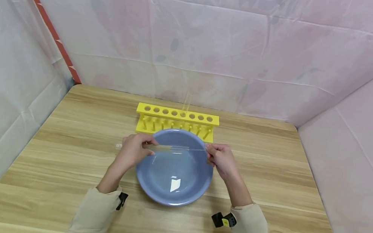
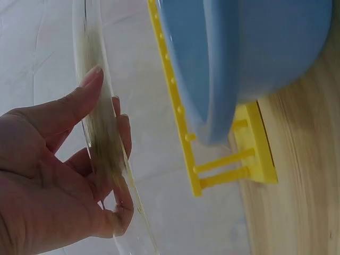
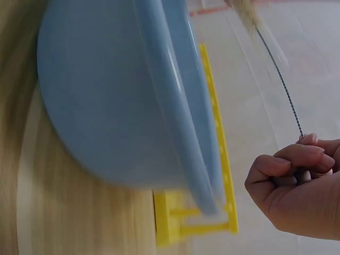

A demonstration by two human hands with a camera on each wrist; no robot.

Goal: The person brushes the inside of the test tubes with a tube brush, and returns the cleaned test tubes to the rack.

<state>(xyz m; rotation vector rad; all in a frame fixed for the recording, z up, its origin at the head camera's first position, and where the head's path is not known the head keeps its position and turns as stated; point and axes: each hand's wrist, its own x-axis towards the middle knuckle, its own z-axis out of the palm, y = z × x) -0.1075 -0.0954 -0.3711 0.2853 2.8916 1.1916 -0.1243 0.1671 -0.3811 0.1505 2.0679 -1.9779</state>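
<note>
Beige sleeves [image 1: 92, 213] reach over a wood-grain table [image 1: 48, 162], where a person's left hand [image 1: 132, 149] is clamped around a clear test tube [image 1: 183, 148], its thumb and fingers on opposite sides. The right hand [image 1: 221, 160] pinches the twisted wire handle [image 3: 280, 77] of a brush [image 3: 244, 13] whose pale bristles sit inside the tube. Both hold the tube sideways above a blue basin [image 1: 170, 203]. Behind stands a yellow rack [image 1: 200, 119] bearing another clear tube [image 1: 187, 100], upright, before a pale patterned cloth [image 1: 198, 38].
</note>
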